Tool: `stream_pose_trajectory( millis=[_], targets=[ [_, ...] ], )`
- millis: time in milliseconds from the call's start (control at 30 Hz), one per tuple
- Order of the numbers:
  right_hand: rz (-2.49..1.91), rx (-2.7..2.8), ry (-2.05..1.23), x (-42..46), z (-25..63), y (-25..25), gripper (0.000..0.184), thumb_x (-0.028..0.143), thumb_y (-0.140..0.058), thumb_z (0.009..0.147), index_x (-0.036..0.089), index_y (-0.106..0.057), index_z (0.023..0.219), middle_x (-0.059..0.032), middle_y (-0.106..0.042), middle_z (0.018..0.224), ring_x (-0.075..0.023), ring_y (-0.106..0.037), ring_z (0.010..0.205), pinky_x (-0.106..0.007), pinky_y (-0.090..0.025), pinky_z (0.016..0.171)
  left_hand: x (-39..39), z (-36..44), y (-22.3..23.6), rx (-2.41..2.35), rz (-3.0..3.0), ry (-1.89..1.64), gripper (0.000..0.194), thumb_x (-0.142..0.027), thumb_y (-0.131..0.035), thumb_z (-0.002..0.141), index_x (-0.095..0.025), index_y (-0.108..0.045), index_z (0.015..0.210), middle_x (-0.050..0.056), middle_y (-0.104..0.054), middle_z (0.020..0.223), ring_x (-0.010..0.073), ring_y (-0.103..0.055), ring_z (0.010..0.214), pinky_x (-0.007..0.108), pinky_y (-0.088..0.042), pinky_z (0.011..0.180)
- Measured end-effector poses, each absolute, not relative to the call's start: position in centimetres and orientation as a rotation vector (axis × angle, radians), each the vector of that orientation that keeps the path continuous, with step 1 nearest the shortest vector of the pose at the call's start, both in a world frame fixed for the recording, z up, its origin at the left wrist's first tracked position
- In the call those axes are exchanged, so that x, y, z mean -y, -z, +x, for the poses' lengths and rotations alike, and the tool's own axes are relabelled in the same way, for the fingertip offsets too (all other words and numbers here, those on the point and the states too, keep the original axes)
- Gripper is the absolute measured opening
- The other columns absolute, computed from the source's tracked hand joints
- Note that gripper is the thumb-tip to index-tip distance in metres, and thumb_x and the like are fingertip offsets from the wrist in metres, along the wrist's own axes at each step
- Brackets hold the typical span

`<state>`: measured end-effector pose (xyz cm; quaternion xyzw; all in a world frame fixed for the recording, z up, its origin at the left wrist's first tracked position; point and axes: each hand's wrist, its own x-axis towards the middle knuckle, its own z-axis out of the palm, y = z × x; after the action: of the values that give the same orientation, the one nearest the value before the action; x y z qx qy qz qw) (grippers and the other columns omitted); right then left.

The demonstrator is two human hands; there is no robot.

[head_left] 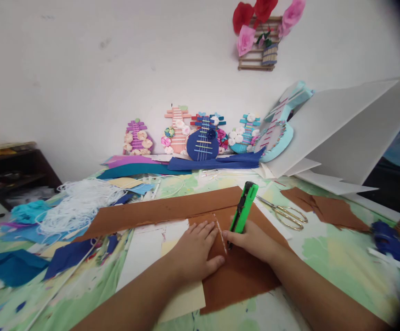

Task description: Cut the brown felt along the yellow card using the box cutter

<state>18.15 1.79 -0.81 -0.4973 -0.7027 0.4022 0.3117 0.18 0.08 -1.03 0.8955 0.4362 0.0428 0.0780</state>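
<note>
A person is leaning two bare hands over a reddish-brown rectangular sheet of felt-like material (248, 276), which is lying on a green-and-white patterned tablecloth (323, 262), in the middle of the work area. The left hand (200, 243) is pressing flat on the sheet with its fingers spread, gripping nothing. Just beside it, apart from it, the right hand (251, 241) is wrapping around a green-and-black plastic utility knife (244, 209), holding it steeply upright. The knife's lower end is pointing down at the brown sheet, beside the near end of a thin whitish line (219, 232); from here I cannot tell whether the blade is touching.

To my eye, the step in hand is cutting or scoring along that line, though I cannot tell whether the line is a drawn mark or a slit. The next move seems to be calling for firm pressure from the left palm and a steady blade. The left thumb is lying close to the line's near end, so it probably wants tucking back.

Beyond the hands, a long reddish-brown strip (165, 207) is stretching across the sheet's far part. Gold-handled metal scissors (291, 216) are resting to the right, near some ragged reddish-brown offcuts (340, 214).
</note>
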Motion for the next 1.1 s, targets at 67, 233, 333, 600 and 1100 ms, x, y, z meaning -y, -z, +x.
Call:
stream_pose_trajectory(
  millis=[67, 233, 333, 600, 1100],
  targets=[
    [-1.324, 1.849, -1.060, -1.8, 18.1, 0.9, 0.024, 0.038, -0.055, 0.069, 0.016, -0.048, 0.062, 0.0003, -0.053, 0.063, -0.0141, -0.050, 0.063, -0.023, -0.039, 0.055, -0.1, 0.2, 1.0, -1.305, 2.684, -0.132, 0.064, -0.048, -0.041, 0.080, -0.010, -0.031, 0.131, 0.011, -0.024, 0.137, 0.0262, -0.022, 0.124, 0.042, -0.016, 0.101],
    [-1.269, 1.852, -1.078, -1.7, 18.1, 1.0, 0.025, 0.039, -0.056, 0.069, 0.016, -0.047, 0.063, 0.0012, -0.051, 0.062, -0.0131, -0.048, 0.061, -0.022, -0.038, 0.053, -0.1, 0.2, 0.9, -1.313, 2.689, -0.155, 0.064, -0.047, -0.044, 0.078, -0.011, -0.032, 0.130, 0.011, -0.027, 0.136, 0.0273, -0.025, 0.122, 0.043, -0.017, 0.100],
    [-1.212, 1.871, -1.094, -1.7, 18.1, 1.1, 0.027, 0.040, -0.055, 0.069, 0.016, -0.047, 0.061, 0.0014, -0.050, 0.061, -0.0128, -0.047, 0.061, -0.022, -0.037, 0.052, -0.1, 0.2, 0.9, -1.305, 2.690, -0.152, 0.064, -0.046, -0.045, 0.078, -0.011, -0.032, 0.130, 0.011, -0.027, 0.136, 0.0276, -0.025, 0.122, 0.043, -0.018, 0.100],
    [-1.265, 1.873, -1.043, -1.7, 17.9, 1.6, 0.026, 0.039, -0.054, 0.070, 0.017, -0.045, 0.058, 0.0030, -0.047, 0.056, -0.0114, -0.045, 0.055, -0.021, -0.034, 0.048, 0.0, 0.2, 0.9, -1.309, 2.685, -0.097, 0.064, -0.046, -0.042, 0.080, -0.011, -0.029, 0.132, 0.011, -0.024, 0.137, 0.0263, -0.021, 0.124, 0.044, -0.015, 0.100],
    [-1.255, 1.951, -0.942, -1.5, 17.5, 1.6, 0.025, 0.035, -0.053, 0.069, 0.018, -0.039, 0.056, 0.0050, -0.042, 0.051, -0.0088, -0.040, 0.049, -0.020, -0.030, 0.045, -0.1, 0.2, 0.9, -1.314, 2.681, -0.061, 0.063, -0.048, -0.040, 0.081, -0.012, -0.029, 0.132, 0.009, -0.023, 0.137, 0.0256, -0.019, 0.125, 0.043, -0.014, 0.101]
  ],
)
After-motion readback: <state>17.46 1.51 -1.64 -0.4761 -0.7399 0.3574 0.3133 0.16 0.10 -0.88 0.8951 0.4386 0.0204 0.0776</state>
